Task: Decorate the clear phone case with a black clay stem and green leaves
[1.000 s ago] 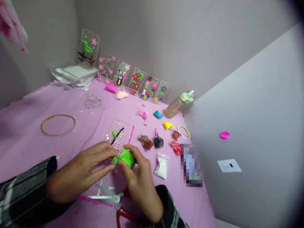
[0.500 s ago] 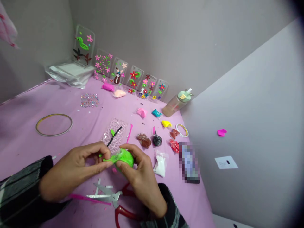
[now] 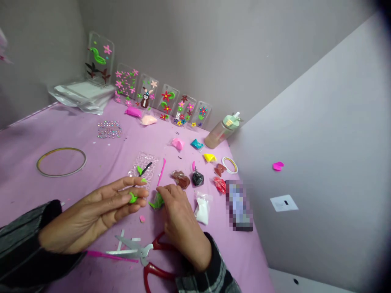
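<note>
My left hand (image 3: pixel 100 209) hovers over the pink table with its fingers stretched toward the right, pinching a small piece of green clay (image 3: pixel 132 198) at the fingertips. My right hand (image 3: pixel 179 219) rests on the table, its fingers closed on the bag of green clay (image 3: pixel 156 201). Just beyond the hands lies a clear phone case (image 3: pixel 143 171) with a black stem and a green leaf on it. A pink modelling stick (image 3: pixel 161 172) lies beside the case.
Red-handled scissors (image 3: pixel 146 254) lie near my wrists. Small bags of clay in brown (image 3: pixel 181 179), black (image 3: pixel 197 178), red (image 3: pixel 220 185) and white (image 3: pixel 202 208) sit to the right. Decorated cases (image 3: pixel 166 101) lean on the back wall, beside a bottle (image 3: pixel 221 131). A tape ring (image 3: pixel 61 161) lies left.
My left hand pulled a small bit of green clay off the lump and drew away to the left. My right hand lowered the green clay bag to the table.
</note>
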`<state>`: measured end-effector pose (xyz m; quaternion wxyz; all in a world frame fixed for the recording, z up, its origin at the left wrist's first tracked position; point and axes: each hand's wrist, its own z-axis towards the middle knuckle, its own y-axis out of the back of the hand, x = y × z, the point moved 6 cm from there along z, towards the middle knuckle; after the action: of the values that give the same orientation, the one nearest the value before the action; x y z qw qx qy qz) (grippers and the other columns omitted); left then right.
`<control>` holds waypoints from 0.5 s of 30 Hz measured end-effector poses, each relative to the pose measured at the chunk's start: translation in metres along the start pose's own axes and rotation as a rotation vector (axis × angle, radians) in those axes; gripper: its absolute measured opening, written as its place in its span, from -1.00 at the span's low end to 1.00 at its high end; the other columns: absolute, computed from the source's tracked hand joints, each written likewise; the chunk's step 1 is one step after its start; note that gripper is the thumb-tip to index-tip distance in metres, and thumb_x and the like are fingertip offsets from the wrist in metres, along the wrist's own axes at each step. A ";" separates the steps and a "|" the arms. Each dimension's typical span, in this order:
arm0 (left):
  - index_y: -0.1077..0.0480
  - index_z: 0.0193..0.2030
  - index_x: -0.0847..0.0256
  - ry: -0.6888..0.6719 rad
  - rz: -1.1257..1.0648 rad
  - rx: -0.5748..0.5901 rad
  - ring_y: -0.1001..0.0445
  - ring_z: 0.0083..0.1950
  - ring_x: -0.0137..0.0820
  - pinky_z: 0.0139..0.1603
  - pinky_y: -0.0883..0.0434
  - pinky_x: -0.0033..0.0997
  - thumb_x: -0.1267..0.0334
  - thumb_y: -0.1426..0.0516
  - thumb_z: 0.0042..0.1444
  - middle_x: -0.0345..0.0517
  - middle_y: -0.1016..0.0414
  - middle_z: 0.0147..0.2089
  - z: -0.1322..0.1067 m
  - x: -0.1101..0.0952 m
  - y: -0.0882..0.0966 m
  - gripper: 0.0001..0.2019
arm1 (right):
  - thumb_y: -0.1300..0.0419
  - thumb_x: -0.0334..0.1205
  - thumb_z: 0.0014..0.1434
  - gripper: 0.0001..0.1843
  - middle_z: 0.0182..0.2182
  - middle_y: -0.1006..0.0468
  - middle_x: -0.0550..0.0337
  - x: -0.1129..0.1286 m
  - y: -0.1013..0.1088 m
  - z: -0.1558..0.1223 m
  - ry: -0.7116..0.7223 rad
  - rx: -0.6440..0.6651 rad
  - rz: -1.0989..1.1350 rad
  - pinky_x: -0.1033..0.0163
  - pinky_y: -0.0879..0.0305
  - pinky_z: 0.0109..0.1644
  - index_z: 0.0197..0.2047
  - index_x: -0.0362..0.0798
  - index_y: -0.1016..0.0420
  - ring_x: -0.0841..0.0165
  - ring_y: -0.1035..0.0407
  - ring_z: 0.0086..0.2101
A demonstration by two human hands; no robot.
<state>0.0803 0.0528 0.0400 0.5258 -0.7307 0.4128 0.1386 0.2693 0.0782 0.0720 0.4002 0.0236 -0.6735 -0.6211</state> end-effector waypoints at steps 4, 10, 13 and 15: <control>-0.83 -0.16 0.11 -0.013 -0.020 -0.022 -0.84 0.14 -0.12 0.07 -0.73 -0.60 0.06 -0.76 -0.26 -0.02 -0.87 0.00 -0.001 0.011 -0.012 -0.50 | -0.08 -0.71 0.20 -0.36 0.12 -0.66 -0.17 0.011 0.010 0.001 0.105 -0.148 0.009 -0.15 -0.54 0.28 0.27 -0.18 -0.58 0.03 -0.51 0.12; -0.84 -0.07 0.06 0.002 -0.054 0.018 -0.76 0.29 -0.09 0.15 -0.70 -0.59 0.01 -0.73 -0.22 0.00 -0.85 0.10 0.000 0.020 -0.016 -0.47 | -0.16 -0.45 0.58 -0.69 -0.05 -0.68 0.03 0.029 0.024 -0.003 0.194 -0.476 0.090 0.10 -0.58 0.09 0.25 -0.03 -0.61 0.20 -0.58 -0.05; -0.83 0.00 0.00 0.000 -0.046 -0.024 -0.76 0.29 -0.08 0.10 -0.71 -0.55 0.03 -0.73 -0.20 0.01 -0.84 0.13 0.000 0.024 -0.011 -0.43 | -0.22 -0.27 0.63 -0.72 -0.08 -0.65 0.02 0.043 0.021 -0.005 0.229 -0.481 0.004 0.15 -0.58 -0.09 0.30 -0.03 -0.60 0.19 -0.56 -0.13; -0.81 0.05 -0.01 -0.003 -0.022 -0.026 -0.74 0.31 -0.06 0.08 -0.71 -0.52 0.00 -0.72 -0.15 0.03 -0.82 0.19 0.000 0.026 -0.008 -0.42 | -0.24 -0.19 0.64 -0.70 -0.05 -0.67 -0.02 0.051 0.020 -0.007 0.243 -0.473 -0.070 0.08 -0.59 -0.05 0.32 -0.06 -0.59 0.14 -0.54 -0.09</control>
<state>0.1027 0.0414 0.0291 0.5183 -0.7419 0.4019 0.1395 0.2481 0.0505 0.1143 0.4505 0.0271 -0.4553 -0.7675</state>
